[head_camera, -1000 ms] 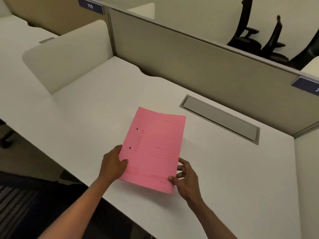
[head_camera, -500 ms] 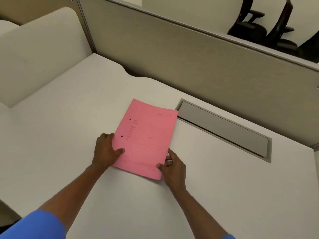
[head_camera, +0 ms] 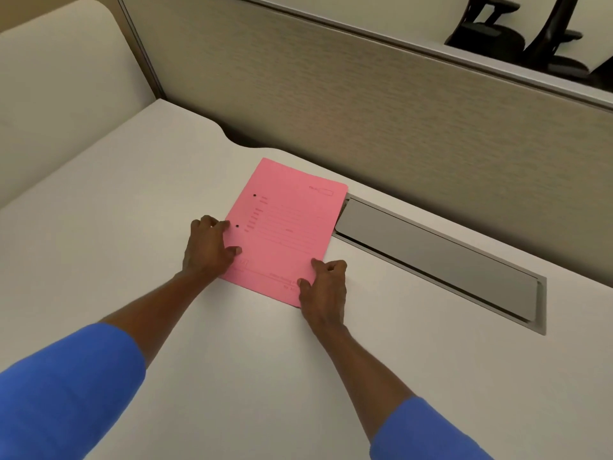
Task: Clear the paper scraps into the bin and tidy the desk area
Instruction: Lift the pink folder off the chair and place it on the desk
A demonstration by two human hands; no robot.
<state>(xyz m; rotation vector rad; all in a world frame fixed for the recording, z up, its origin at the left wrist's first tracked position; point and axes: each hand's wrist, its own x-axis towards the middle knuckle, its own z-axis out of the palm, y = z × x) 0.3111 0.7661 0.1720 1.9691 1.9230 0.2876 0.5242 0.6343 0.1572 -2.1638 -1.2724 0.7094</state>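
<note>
A pink paper folder with two punched holes and printed lines lies flat on the white desk, its far corner close to the partition. My left hand grips its left edge, thumb on top of the cover. My right hand holds the near right corner, fingers curled onto the cover. No paper scraps and no bin are in view.
A grey cable-tray lid is set into the desk just right of the folder. A beige partition runs along the back, a cream side divider stands at left, and black office chairs sit beyond the partition.
Both hands have slid the folder away from the desk's front edge toward the partition, beside the cable-tray lid. It now lies flat. My view has leaned forward over the desk.
</note>
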